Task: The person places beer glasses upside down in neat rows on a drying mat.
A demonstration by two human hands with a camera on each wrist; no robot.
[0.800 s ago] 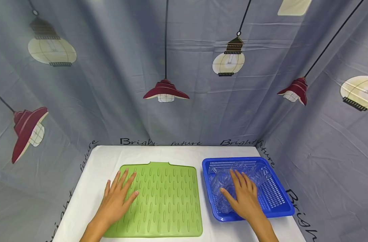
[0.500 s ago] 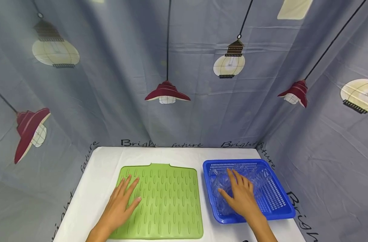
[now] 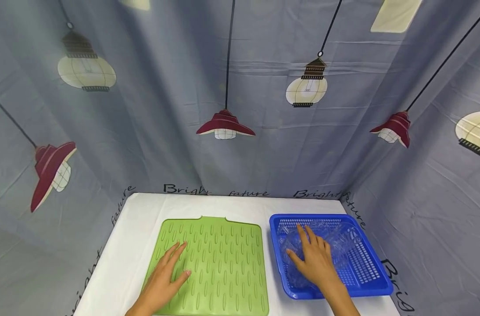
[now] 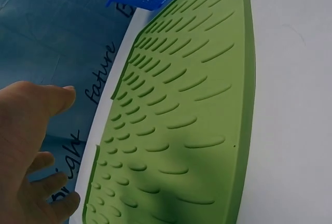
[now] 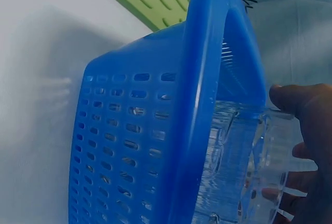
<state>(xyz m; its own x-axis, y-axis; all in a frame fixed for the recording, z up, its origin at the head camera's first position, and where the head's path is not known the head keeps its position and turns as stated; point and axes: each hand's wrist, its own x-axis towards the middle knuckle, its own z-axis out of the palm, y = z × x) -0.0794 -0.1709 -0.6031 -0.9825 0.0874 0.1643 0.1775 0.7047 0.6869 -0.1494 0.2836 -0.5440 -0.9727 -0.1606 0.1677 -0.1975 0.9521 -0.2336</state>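
Note:
Over the left part of a green ridged mat (image 3: 224, 274) hovers my left hand (image 3: 165, 278), its fingers extended and nothing in it. The left wrist view shows the thumb and fingertips apart, above the mat's surface. My right hand (image 3: 317, 259) reaches into the blue basket (image 3: 382, 288), fingers spread over the clear glasses (image 3: 344, 239). In the right wrist view, a clear glass (image 5: 244, 156) pokes past the basket's rim. The thumb lies by the glass's edge, and some fingertips show through its wall. The glasses' outlines overlap in the basket.
The mat and basket stand side by side on a white table (image 3: 248, 206), with a narrow strip of white between them. Grey curtains (image 3: 165, 145) printed with lamps and lettering hang around the back and sides.
My left hand has drawn back toward the near side of the mat. The right hand has shifted slightly left over the glasses. The head view has tilted a little.

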